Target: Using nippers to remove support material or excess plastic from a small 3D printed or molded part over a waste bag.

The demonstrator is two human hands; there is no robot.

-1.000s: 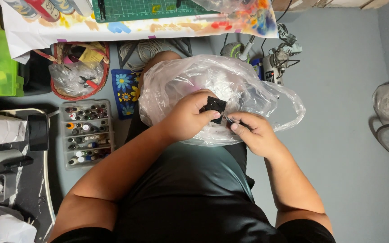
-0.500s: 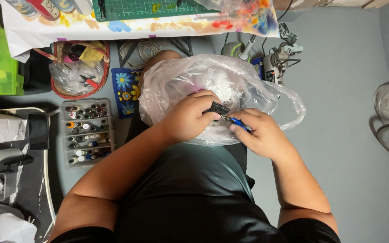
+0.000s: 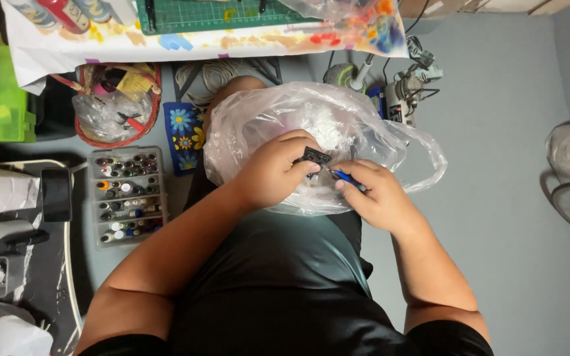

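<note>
two hands mid-frame: left hand (image 3: 273, 173) pinches a small black part (image 3: 315, 156), long axis slanting lower right; right hand (image 3: 379, 194) grips a blue tool (image 3: 346, 177) pointing upper left.

A single head-worn camera is looking almost straight down from close above, taking in the person's lap, both forearms, the grey floor (image 3: 509, 198) and a table's edge (image 3: 199, 39) at top.
</note>
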